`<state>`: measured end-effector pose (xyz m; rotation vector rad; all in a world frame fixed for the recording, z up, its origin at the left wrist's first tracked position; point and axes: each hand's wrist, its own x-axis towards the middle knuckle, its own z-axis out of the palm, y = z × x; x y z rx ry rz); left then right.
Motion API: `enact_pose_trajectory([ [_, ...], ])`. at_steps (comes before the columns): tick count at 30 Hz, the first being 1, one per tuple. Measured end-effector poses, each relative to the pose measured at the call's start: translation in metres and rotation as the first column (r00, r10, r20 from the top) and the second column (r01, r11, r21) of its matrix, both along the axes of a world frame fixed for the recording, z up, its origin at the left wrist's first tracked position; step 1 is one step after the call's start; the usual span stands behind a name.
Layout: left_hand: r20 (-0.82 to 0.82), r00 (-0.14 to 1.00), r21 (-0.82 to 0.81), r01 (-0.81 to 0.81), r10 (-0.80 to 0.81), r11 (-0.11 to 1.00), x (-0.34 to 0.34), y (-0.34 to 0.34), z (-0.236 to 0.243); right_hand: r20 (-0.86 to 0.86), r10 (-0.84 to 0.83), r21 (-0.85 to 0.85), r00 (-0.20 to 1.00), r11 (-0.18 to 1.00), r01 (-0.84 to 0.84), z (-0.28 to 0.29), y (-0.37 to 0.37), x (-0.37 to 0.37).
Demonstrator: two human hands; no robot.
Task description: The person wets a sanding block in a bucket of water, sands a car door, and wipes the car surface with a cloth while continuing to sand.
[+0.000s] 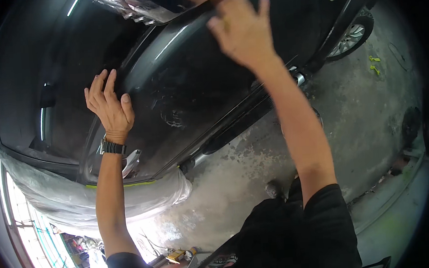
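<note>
A dark, glossy car body (192,91) fills the upper left, with dull, scuffed-looking patches on its side. My left hand (108,103), wearing a dark-strapped wristwatch (112,147), is over the dark panels with its fingers spread and nothing in it. Farther up and to the right, my right hand (244,31) reaches over the bodywork. Its thumb and an outer finger stand apart. The middle fingers are smeared by motion, and whether the palm touches the panel cannot be made out.
Clear plastic sheeting (149,199) edged with yellow-green tape (122,185) covers the car's lower left part. A wheel (351,39) stands at the upper right. Yellow-green scraps (375,65) lie on the worn concrete floor (256,166). A yellow object (176,255) sits near the bottom.
</note>
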<state>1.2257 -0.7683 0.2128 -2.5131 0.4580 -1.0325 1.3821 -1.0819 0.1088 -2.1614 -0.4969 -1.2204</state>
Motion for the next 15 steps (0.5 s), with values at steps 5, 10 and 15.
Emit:
enact_pose_trajectory([
  [5, 0.006, 1.000, 0.049, -0.013, 0.013, 0.999, -0.009, 0.007, 0.005, -0.129, 0.302, 0.143, 0.944, 0.948, -0.284, 0.016, 0.074, -0.063],
  [10, 0.011, 1.000, 0.049, -0.012, 0.012, 0.999, -0.011, 0.012, 0.007, -0.035, 0.248, -0.038, 0.968, 0.968, -0.250, -0.003, 0.016, -0.010],
  [15, -0.001, 0.999, 0.039, 0.043, -0.043, 0.998, 0.006, 0.006, -0.003, -0.014, 0.037, 0.214, 0.999, 0.976, -0.033, -0.035, -0.064, 0.035],
])
